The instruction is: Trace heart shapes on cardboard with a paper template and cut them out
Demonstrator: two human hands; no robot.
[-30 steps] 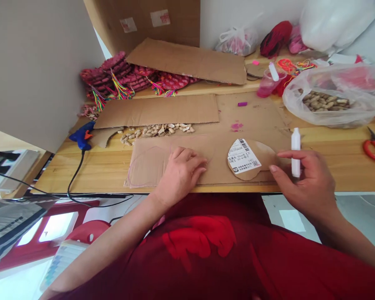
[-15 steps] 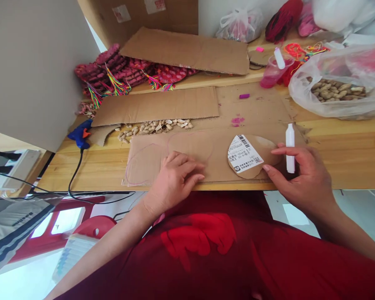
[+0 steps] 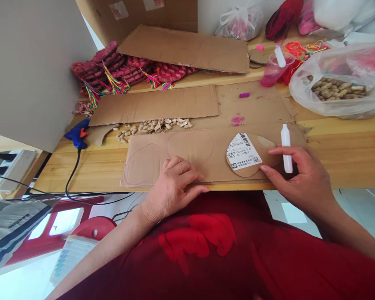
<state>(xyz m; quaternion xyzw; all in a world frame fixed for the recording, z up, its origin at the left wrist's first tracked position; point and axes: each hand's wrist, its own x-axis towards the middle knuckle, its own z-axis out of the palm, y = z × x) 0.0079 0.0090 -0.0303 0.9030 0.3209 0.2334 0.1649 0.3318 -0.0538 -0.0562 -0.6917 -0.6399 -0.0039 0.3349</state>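
A long cardboard strip lies along the table's near edge with faint pink outlines drawn on it. My left hand grips its front edge, fingers on top and thumb at the rim. A heart-shaped cardboard cutout with a white shipping label rests on the strip's right part. My right hand holds a white marker pen upright between its fingers while its thumb tip touches the cutout's right edge.
Behind the strip lie a row of peanuts, a flat cardboard piece and a blue glue gun with its cord. A plastic bag of peanuts sits at the right, a pink cup and woven pink pieces farther back.
My left hand slid back from the strip's top to its front edge. My right hand with the marker shifted slightly left toward the cutout.
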